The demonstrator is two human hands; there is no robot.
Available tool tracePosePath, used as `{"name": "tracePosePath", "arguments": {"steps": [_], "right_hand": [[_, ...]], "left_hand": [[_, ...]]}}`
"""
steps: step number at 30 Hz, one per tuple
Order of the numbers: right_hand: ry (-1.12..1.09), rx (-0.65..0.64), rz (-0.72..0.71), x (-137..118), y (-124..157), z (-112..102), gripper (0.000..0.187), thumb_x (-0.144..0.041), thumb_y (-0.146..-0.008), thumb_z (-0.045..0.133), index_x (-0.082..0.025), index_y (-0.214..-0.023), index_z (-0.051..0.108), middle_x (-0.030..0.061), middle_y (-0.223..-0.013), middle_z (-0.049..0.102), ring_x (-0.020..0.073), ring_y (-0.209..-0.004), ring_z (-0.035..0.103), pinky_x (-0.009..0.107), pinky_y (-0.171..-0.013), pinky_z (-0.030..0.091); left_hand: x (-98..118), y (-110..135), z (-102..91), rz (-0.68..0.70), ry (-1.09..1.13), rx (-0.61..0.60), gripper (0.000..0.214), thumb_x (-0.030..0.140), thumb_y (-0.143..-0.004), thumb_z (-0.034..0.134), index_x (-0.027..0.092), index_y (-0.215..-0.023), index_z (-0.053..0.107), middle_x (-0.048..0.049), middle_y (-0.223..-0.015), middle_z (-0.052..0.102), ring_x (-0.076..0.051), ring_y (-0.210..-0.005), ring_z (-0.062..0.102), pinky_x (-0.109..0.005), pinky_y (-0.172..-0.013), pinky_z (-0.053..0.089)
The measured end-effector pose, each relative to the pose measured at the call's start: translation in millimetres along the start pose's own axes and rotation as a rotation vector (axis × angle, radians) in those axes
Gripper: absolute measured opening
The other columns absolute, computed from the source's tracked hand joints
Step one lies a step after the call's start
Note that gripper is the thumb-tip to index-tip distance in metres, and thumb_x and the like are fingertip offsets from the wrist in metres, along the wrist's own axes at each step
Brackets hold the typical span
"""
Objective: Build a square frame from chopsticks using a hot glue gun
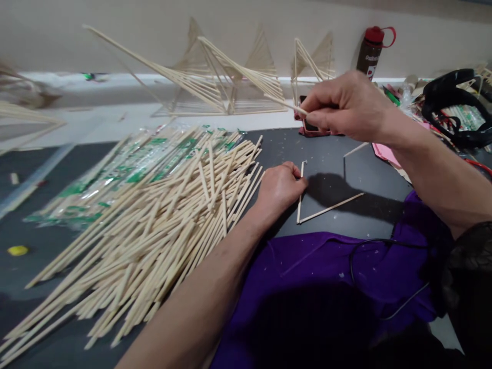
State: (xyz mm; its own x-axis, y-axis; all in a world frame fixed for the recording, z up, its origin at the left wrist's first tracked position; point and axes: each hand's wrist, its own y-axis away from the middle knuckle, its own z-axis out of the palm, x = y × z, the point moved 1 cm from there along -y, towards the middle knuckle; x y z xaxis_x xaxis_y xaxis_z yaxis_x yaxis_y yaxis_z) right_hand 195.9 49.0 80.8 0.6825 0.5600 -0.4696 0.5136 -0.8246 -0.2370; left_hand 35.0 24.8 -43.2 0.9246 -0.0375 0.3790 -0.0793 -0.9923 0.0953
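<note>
My right hand (342,107) is raised over the dark table, pinching a thin wooden chopstick (282,103) that points left. Lower down, my left hand (280,187) rests on the table with its thumb and fingers closed on an upright-lying chopstick (300,207). That chopstick meets another chopstick (332,207) at its near end, making a V shape. A large heap of loose chopsticks (165,225) lies left of my left hand. Behind the heap are chopsticks in clear plastic wrappers with green print (146,159).
Fan-like stick structures (246,77) stand along the wall. At the back right are a dark bottle with a red lid (371,48), a black headband-like object (453,110) and pink paper (386,154). A yellow lump (18,250) lies far left. Purple cloth (319,261) with a cable covers the near edge.
</note>
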Motion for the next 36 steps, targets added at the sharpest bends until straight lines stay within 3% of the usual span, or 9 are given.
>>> {"name": "tracePosePath", "arguments": {"steps": [5, 8, 10, 13, 16, 19, 25, 29, 36], "right_hand": [[0.01, -0.071, -0.074, -26.1, 38.1, -49.4, 0.016, -0.01, -0.091, 0.066, -0.017, -0.083, 0.077, -0.0062, -0.062, 0.061, 0.0041, -0.058, 0.053, 0.018, -0.052, 0.036], [-0.006, -0.087, -0.064, -22.9, 51.7, -64.0, 0.015, -0.014, -0.092, 0.065, -0.018, -0.086, 0.079, -0.0077, -0.058, 0.059, 0.0028, -0.054, 0.05, 0.016, -0.048, 0.033], [-0.008, -0.128, -0.036, -7.6, 53.3, -53.4, 0.016, -0.018, -0.093, 0.064, -0.017, -0.092, 0.08, -0.0061, -0.061, 0.062, 0.0045, -0.057, 0.055, 0.017, -0.051, 0.036], [0.059, -0.281, 0.007, 30.9, 46.0, -9.6, 0.022, -0.02, -0.094, 0.06, -0.014, -0.099, 0.08, 0.0005, -0.074, 0.072, 0.0095, -0.068, 0.064, 0.022, -0.064, 0.044], [0.259, -0.335, 0.098, 69.0, 34.0, 39.1, 0.027, -0.018, -0.093, 0.057, -0.016, -0.107, 0.081, 0.0061, -0.097, 0.079, 0.0159, -0.087, 0.069, 0.027, -0.075, 0.045], [0.346, -0.331, 0.087, 89.6, 25.0, 67.3, 0.033, -0.019, -0.094, 0.055, -0.019, -0.116, 0.079, 0.0071, -0.113, 0.078, 0.0189, -0.1, 0.068, 0.028, -0.081, 0.043], [0.365, -0.286, 0.047, 89.8, 21.6, 76.2, 0.037, -0.025, -0.099, 0.051, -0.023, -0.127, 0.075, 0.0076, -0.115, 0.076, 0.0204, -0.102, 0.066, 0.029, -0.074, 0.038], [0.462, -0.301, 0.061, 81.5, 23.4, 79.2, 0.039, -0.027, -0.101, 0.045, -0.024, -0.125, 0.076, 0.0096, -0.114, 0.074, 0.0218, -0.095, 0.065, 0.031, -0.066, 0.03], [0.485, -0.333, 0.065, 78.2, 23.7, 80.4, 0.038, -0.023, -0.1, 0.044, -0.023, -0.119, 0.077, 0.0091, -0.112, 0.073, 0.02, -0.091, 0.064, 0.031, -0.064, 0.028]], "left_hand": [[-0.7, 1.3, 0.6, 0.006, -0.004, 0.031, 0.023, 0.023, -0.083, 0.058, 0.017, -0.097, 0.074, -0.012, -0.092, 0.077, -0.027, -0.09, 0.07, -0.036, -0.081, 0.049], [0.1, 1.3, 0.4, 0.005, -0.02, 0.023, 0.023, 0.022, -0.083, 0.057, 0.017, -0.096, 0.074, -0.0127, -0.092, 0.077, -0.029, -0.091, 0.07, -0.036, -0.082, 0.049], [0.8, 0.9, 0.3, 0.006, -0.026, 0.026, 0.023, 0.022, -0.082, 0.057, 0.018, -0.095, 0.074, -0.0127, -0.091, 0.077, -0.029, -0.091, 0.071, -0.036, -0.082, 0.049], [0.9, 0.1, 1.2, 0.003, -0.035, 0.034, 0.022, 0.022, -0.082, 0.057, 0.018, -0.095, 0.075, -0.012, -0.089, 0.077, -0.029, -0.09, 0.071, -0.036, -0.082, 0.049], [-0.5, -1.0, 2.8, -0.007, -0.03, 0.043, 0.022, 0.024, -0.082, 0.059, 0.018, -0.095, 0.075, -0.0114, -0.088, 0.077, -0.029, -0.089, 0.071, -0.037, -0.082, 0.05], [-2.2, -2.2, 4.0, -0.005, -0.025, 0.047, 0.021, 0.023, -0.081, 0.059, 0.017, -0.094, 0.074, -0.0119, -0.089, 0.077, -0.029, -0.09, 0.071, -0.039, -0.084, 0.05], [-3.6, -2.1, 2.8, -0.025, -0.014, 0.018, 0.017, 0.023, -0.081, 0.06, 0.018, -0.092, 0.072, -0.0098, -0.082, 0.076, -0.027, -0.083, 0.07, -0.038, -0.083, 0.05], [-4.2, -1.7, 2.0, -0.032, 0.002, 0.016, 0.017, 0.024, -0.082, 0.06, 0.018, -0.093, 0.072, -0.0079, -0.078, 0.075, -0.025, -0.077, 0.068, -0.037, -0.081, 0.05], [-6.0, 0.2, 2.6, -0.018, 0.03, 0.03, 0.017, 0.024, -0.08, 0.06, 0.018, -0.091, 0.072, -0.0058, -0.074, 0.073, -0.023, -0.072, 0.066, -0.036, -0.078, 0.049]]}}
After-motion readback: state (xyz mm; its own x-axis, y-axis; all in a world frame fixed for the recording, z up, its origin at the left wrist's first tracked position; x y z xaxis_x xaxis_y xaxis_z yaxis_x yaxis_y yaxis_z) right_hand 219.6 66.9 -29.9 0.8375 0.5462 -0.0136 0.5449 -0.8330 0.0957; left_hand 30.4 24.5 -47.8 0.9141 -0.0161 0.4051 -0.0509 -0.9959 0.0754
